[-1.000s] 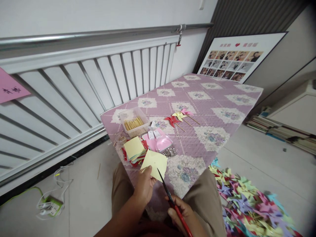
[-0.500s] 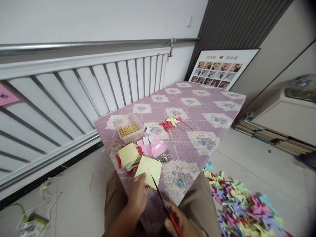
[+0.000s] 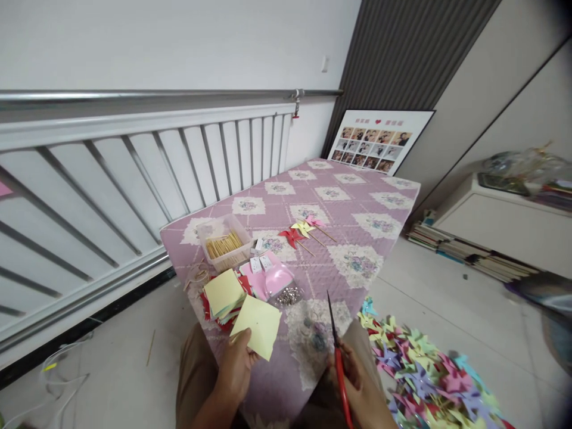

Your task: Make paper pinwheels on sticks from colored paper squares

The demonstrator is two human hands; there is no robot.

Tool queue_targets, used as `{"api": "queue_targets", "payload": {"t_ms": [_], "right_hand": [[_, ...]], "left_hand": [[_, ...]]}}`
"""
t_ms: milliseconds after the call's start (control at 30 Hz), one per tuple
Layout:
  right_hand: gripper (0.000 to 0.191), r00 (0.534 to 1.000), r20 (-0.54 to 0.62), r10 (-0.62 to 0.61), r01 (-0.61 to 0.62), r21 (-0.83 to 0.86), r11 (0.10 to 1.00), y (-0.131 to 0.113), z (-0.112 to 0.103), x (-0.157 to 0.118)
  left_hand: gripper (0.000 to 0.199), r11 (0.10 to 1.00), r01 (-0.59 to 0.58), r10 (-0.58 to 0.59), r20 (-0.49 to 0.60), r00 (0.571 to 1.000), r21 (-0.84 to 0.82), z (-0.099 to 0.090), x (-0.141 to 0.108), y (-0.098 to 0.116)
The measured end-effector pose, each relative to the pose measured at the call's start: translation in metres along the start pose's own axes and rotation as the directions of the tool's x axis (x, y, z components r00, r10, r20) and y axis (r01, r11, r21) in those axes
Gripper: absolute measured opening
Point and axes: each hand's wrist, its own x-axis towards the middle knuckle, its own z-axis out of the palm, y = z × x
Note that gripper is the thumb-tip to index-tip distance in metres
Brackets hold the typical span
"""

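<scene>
A pale yellow paper square [image 3: 258,329] with a small dark dot near its middle is pinched at its lower left corner by my left hand [image 3: 236,366]. Red-handled scissors [image 3: 339,366] are in my right hand [image 3: 357,381], pointing up and away from me. Their dark blades look closed and are well apart from the paper, to its right. Just behind the held square lies a stack of coloured paper squares [image 3: 222,292], a yellow one on top. Beside the stack are a pink packet [image 3: 274,277] and a pile of small metal pins [image 3: 289,295].
A clear plastic box [image 3: 230,260] of thin wooden sticks stands on the flowered tablecloth [image 3: 308,339]. Red, yellow and pink pinwheels [image 3: 301,228] lie farther back. Many finished pinwheels [image 3: 429,369] are heaped on the floor at right. A white radiator [image 3: 192,161] borders the table at left.
My right hand has drawn the scissors away from the paper's edge, to the right. The left hand still holds the square. The whole view has shifted slightly.
</scene>
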Motion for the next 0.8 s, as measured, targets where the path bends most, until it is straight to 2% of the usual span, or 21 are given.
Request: {"api": "queue_targets", "payload": {"t_ms": [100, 200, 300, 400, 500, 800], "right_hand": [[0.05, 0.998, 0.059, -0.032, 0.045, -0.245, 0.968, -0.01, -0.008, 0.02], [0.053, 0.997, 0.072, 0.016, 0.024, -0.529, 0.848, -0.022, -0.006, 0.038], [0.05, 0.996, 0.079, 0.039, 0.025, -0.678, 0.734, -0.031, 0.002, 0.057], [0.045, 0.997, 0.082, -0.004, 0.063, -0.727, 0.683, -0.035, 0.011, 0.073], [0.045, 0.994, 0.11, -0.025, 0.098, -0.73, 0.676, -0.033, 0.019, 0.084], [0.033, 0.974, 0.167, -0.152, 0.225, -0.683, 0.694, -0.012, 0.033, 0.086]], "left_hand": [[0.04, 0.999, 0.03, -0.031, 0.025, 0.999, 0.041, -0.007, 0.003, -0.014], [0.042, 0.996, 0.037, -0.038, 0.0, 0.999, 0.079, -0.013, 0.008, -0.021], [0.043, 0.997, 0.032, -0.033, 0.006, 0.999, 0.076, -0.015, 0.012, -0.022], [0.044, 0.998, 0.023, -0.023, -0.001, 1.0, 0.052, -0.014, 0.013, -0.019], [0.043, 0.999, 0.014, -0.013, -0.002, 1.0, 0.048, -0.013, 0.011, -0.017], [0.044, 0.999, 0.016, -0.018, 0.051, 0.999, 0.044, -0.012, 0.007, -0.011]]}}
